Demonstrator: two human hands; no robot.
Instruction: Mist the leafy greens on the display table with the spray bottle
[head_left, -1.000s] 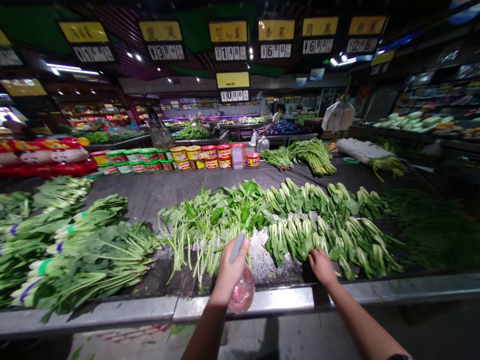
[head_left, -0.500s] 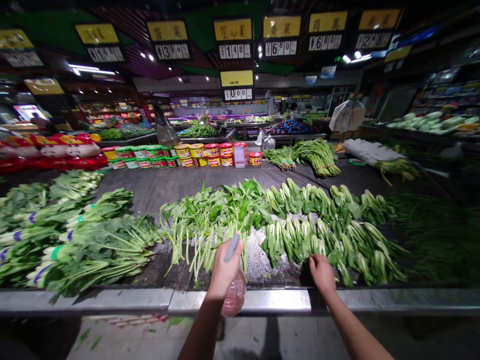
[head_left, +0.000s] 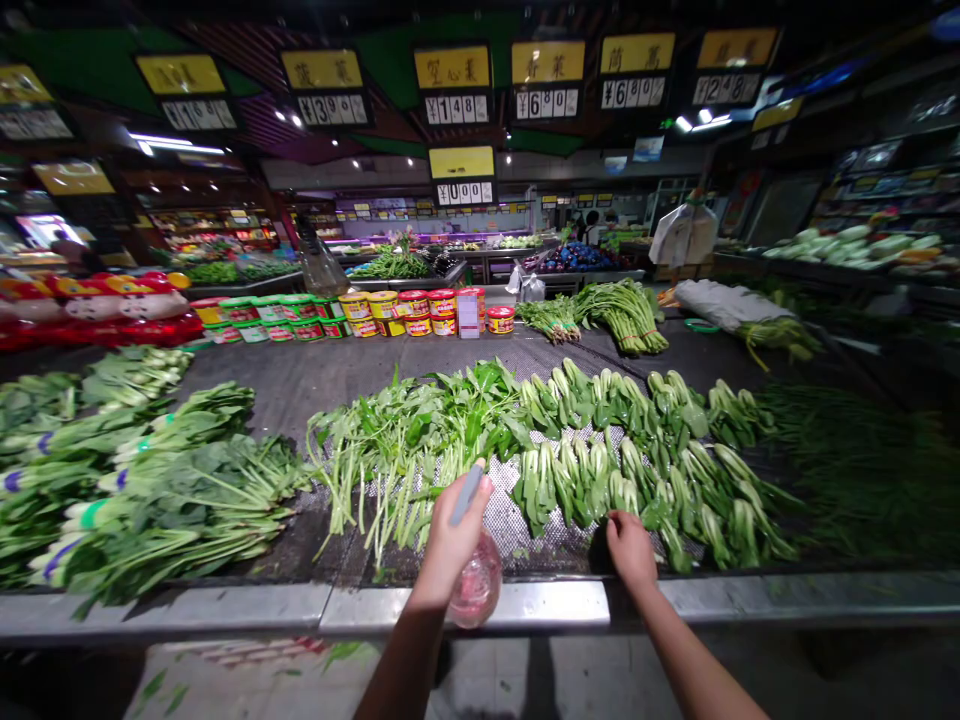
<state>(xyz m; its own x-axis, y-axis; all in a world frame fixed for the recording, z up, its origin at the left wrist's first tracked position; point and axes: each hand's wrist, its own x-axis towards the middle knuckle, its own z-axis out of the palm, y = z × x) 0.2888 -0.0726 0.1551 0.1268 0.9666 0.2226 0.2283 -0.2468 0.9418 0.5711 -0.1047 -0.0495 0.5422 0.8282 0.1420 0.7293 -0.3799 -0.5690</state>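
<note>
My left hand (head_left: 456, 530) is wrapped round the neck of a spray bottle (head_left: 480, 585) with a clear, pinkish round body and a grey top. The bottle is over the stand's metal front edge, before a spread of water spinach (head_left: 420, 430) with loose stems. My right hand (head_left: 631, 548) is at the front of the bok choy (head_left: 574, 480), its fingers curled against the nearest plants. Whether a plant is between those fingers is hidden. The bok choy lie in two rough rows on a perforated metal sheet (head_left: 502, 505).
Bundled greens with purple and green ties (head_left: 90, 515) and loose leafy greens (head_left: 217, 500) lie to the left. Stacked tubs (head_left: 375, 312) line the back, beside tied green bundles (head_left: 622, 315). A metal rail (head_left: 540, 602) runs along the front; price signs (head_left: 457, 85) hang overhead.
The view has shifted slightly, so the stand and signs appear a little further left. My left hand still holds the spray bottle; my right hand stays at the bok choy.
</note>
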